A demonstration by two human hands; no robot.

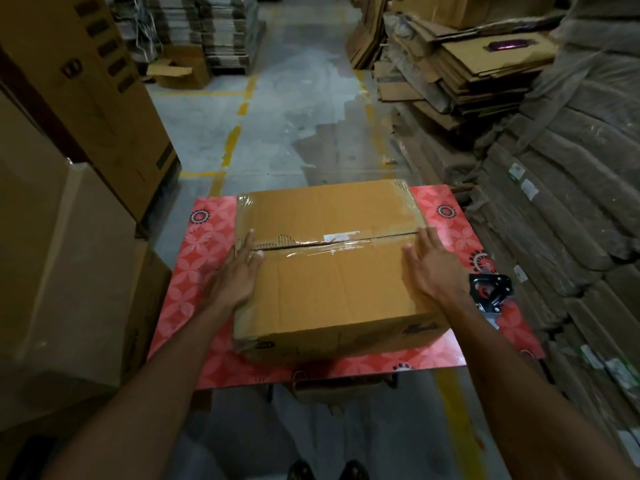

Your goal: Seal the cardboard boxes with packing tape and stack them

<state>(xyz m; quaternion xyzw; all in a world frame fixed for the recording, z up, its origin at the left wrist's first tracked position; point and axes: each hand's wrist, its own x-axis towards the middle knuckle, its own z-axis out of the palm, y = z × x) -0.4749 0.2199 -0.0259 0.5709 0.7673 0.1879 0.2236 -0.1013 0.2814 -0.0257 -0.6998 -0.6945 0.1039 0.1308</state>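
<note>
1 box (332,292), 1 tape dispenser (490,292), left hand (239,275), right hand (434,271), straight fingers (426,239) on box

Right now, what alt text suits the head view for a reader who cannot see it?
A person's left hand and right hand rest flat on the top edges of a brown cardboard box, clear tape along its centre seam, on a red floral table. A black tape dispenser lies on the table's right side.

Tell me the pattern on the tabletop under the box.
Red tabletop with pale flower shapes and black round motifs; the head view shows it.
</note>
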